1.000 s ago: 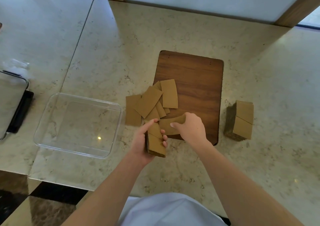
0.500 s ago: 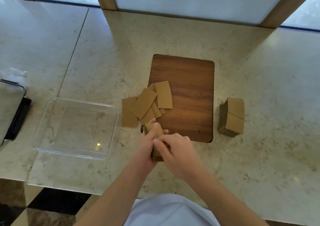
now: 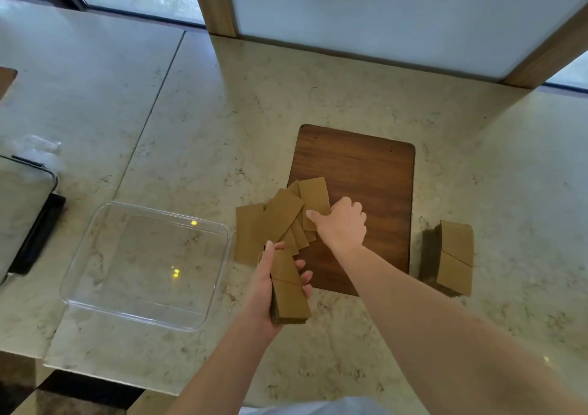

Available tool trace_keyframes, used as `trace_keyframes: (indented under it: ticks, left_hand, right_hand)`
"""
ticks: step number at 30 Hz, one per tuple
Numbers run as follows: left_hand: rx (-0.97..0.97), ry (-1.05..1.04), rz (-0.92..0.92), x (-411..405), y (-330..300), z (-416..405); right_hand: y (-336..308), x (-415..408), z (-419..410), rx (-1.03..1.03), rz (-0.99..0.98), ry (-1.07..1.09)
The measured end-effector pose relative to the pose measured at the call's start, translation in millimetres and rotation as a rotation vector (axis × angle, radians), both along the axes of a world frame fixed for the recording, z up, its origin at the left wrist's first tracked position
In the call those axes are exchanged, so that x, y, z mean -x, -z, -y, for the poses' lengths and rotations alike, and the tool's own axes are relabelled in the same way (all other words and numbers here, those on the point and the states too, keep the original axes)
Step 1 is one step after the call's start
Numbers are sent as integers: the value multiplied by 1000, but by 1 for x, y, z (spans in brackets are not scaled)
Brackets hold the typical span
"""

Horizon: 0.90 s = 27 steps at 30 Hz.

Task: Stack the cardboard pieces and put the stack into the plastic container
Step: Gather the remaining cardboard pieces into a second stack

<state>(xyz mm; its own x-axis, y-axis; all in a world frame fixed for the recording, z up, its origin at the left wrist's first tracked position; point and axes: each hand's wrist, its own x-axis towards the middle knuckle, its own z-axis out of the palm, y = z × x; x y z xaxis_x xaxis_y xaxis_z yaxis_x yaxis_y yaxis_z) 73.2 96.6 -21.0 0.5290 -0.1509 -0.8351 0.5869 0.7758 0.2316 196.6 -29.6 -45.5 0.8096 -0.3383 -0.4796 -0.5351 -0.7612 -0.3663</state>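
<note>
On a beige marble counter (image 3: 318, 102) below frosted window panes (image 3: 366, 16), the left hand (image 3: 265, 290) grips a cardboard stack (image 3: 289, 290) while the right hand (image 3: 342, 223), fingers curled, touches loose cardboard pieces (image 3: 280, 217).

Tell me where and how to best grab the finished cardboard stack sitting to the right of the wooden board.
Probably grip the cardboard stack across its two long sides, near the middle, coming from above. It sits alone on the marble counter, apart from the wooden board, so both sides are free. Its top layer is two pieces, so a mid-length pinch should bridge the seam.
</note>
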Motion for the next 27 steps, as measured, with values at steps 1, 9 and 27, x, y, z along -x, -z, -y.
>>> trace_keyframes:
  ticks: [1,9,27]
  left_hand:
    - [-3,0,-2,-2,3,-2]
    - [16,26,-51,-8,-2,-1]
    - [235,178,165,-1,-32,19]
  right_hand:
    - [1,-1,-1,-28,-3,-4]
    - [-37,18,18,-488,135,-4]
    - [-56,109,63,-391,487,-608]
